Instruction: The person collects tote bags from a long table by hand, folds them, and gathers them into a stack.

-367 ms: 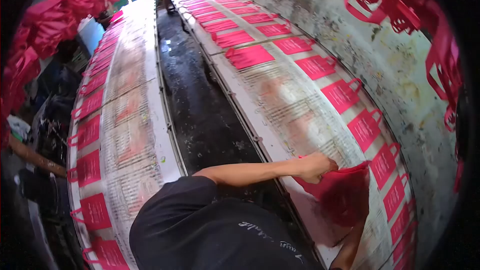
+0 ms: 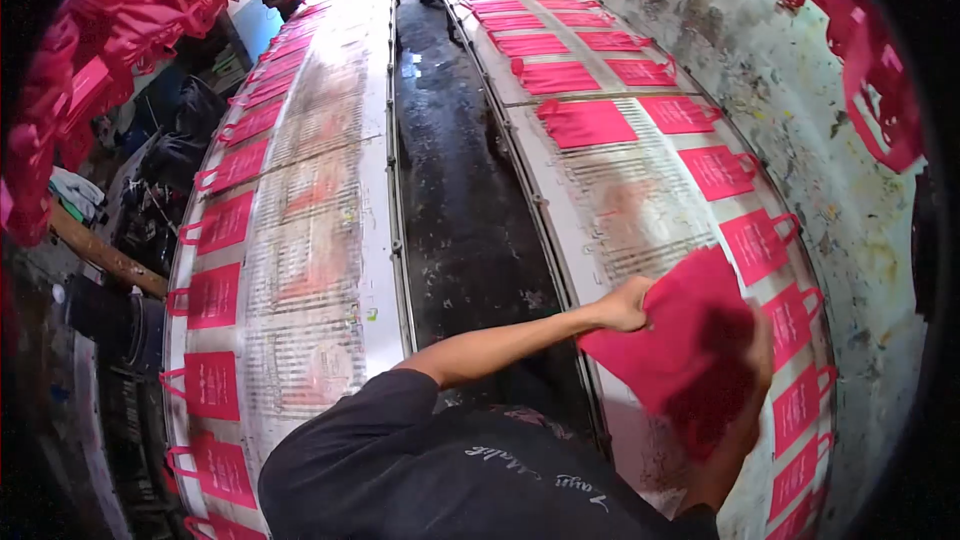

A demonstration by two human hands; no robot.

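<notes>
Overhead at the far left, a dense string of pinkish-red cloth bags (image 2: 110, 50) is hung. Below it, a row of flat pinkish-red bags with loop handles and pale print (image 2: 213, 297) is laid along the outer side of a long white-edged table with a stained, striped middle (image 2: 380, 240). Next, a dark, wet-looking floor strip (image 2: 455, 230) is left between the tables, and a black shirt with white script lettering (image 2: 480, 480) is seen at the bottom.

Farther right, a second long white-edged table (image 2: 570, 240) is reached over by the left hand (image 2: 628, 305), whose thumb and fingers are clamped on the left edge of a loose pinkish-red fabric piece (image 2: 680, 335). This piece is held tilted over the table's near part, lying almost wholly to the right of the left hand's grip and spanned between both hands. Its longer visible extent seems to be directed roughly along the table, though the lower part is shadowed. The opposite edge is met by the right hand (image 2: 762, 345); how firmly its fingers are closed cannot be told. Neither hand can be called clearly nearer, since one edge is taken by each.

Just beyond the right hand, another row of printed pinkish-red bags (image 2: 755, 245) is spread toward a mottled, paint-flecked wall (image 2: 860, 230). At the upper right, more pinkish-red straps and cloth (image 2: 885, 90) are suspended.
</notes>
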